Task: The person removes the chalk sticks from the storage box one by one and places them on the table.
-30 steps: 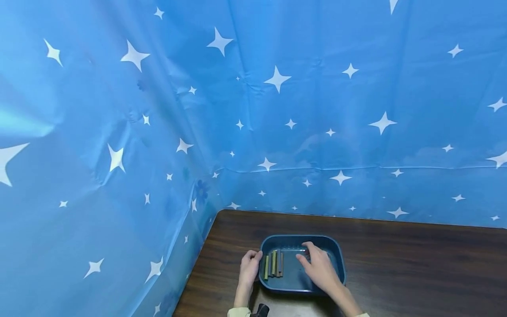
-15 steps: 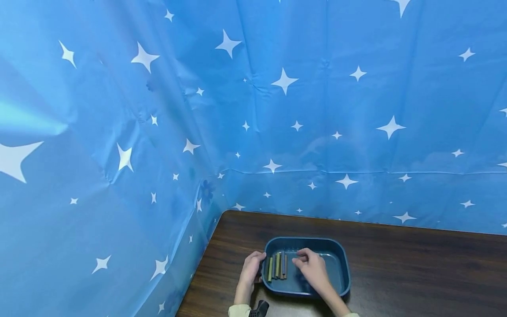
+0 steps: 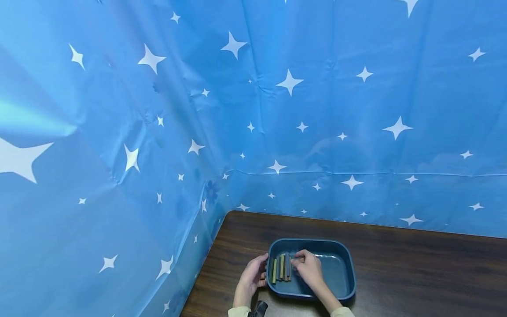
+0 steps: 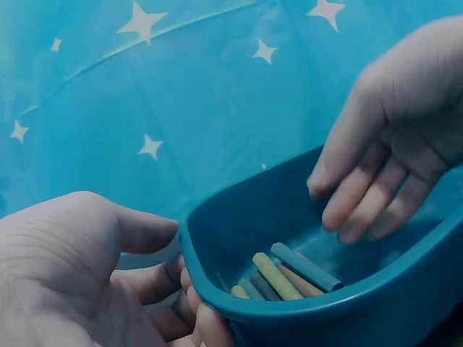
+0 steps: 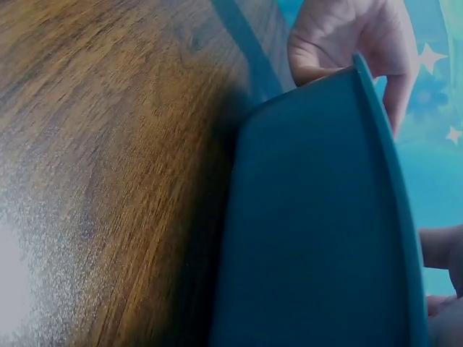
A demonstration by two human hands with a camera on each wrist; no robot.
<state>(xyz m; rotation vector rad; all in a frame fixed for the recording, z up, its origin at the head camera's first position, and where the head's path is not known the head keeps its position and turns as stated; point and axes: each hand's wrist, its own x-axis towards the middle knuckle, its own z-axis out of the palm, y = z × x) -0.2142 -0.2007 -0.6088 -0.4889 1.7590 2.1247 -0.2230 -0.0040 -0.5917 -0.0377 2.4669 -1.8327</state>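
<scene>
A dark blue-green tub point(image 3: 334, 270) stands on the table. Coloured chalk sticks point(image 4: 275, 275) in yellow, blue, dark and brown tones lie side by side at its left end. My left hand point(image 3: 250, 275) holds that end: the thumb tip is at the rim, and bent fingers lie against the outer wall under it. Inside the tub, my right hand point(image 3: 310, 267) reaches down just right of the chalk row, thumb and fingertips close together. In the left wrist view, the right fingers point(image 4: 354, 206) hover above the sticks; I cannot tell whether they hold one.
The brown wood-grain table point(image 3: 416, 264) extends to the right. A blue sheet with white stars point(image 3: 317, 110) hangs behind it and along its left side. A dark strap device point(image 3: 259, 309) sits at the left wrist. The tub's front wall point(image 5: 311, 202) fills much of the right wrist view.
My right hand has moved left inside the tub toward the chalk row, and its spread thumb and fingers have drawn together. The left hand stays at the tub's left end. The head view has shifted slightly.
</scene>
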